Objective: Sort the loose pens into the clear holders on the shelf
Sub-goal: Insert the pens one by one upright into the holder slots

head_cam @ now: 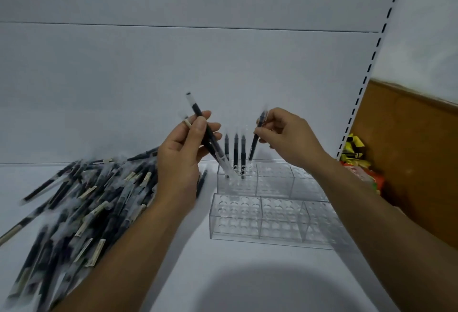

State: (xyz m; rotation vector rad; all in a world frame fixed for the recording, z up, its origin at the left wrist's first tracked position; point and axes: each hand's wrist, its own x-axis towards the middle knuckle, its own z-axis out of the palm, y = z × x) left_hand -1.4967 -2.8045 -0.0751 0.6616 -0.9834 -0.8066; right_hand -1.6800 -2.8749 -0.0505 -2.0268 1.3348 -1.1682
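A big heap of loose dark pens [81,200] with clear caps lies on the white shelf at the left. My left hand [183,153] grips a few pens [198,113], held slanted above the heap's right edge. My right hand [287,135] pinches one dark pen [256,138], tilted, its lower tip at the top of the far clear holder [267,177]. Three pens [235,148] stand upright in that holder's left section. A second clear holder [267,220] with rows of round holes sits in front, with nothing in it.
The white back panel rises behind the shelf. A slotted white upright [366,81] runs along the right. Beyond it are a brown board [409,143] and colourful packets [357,160]. A rounded shadow falls on the shelf's near part [260,287].
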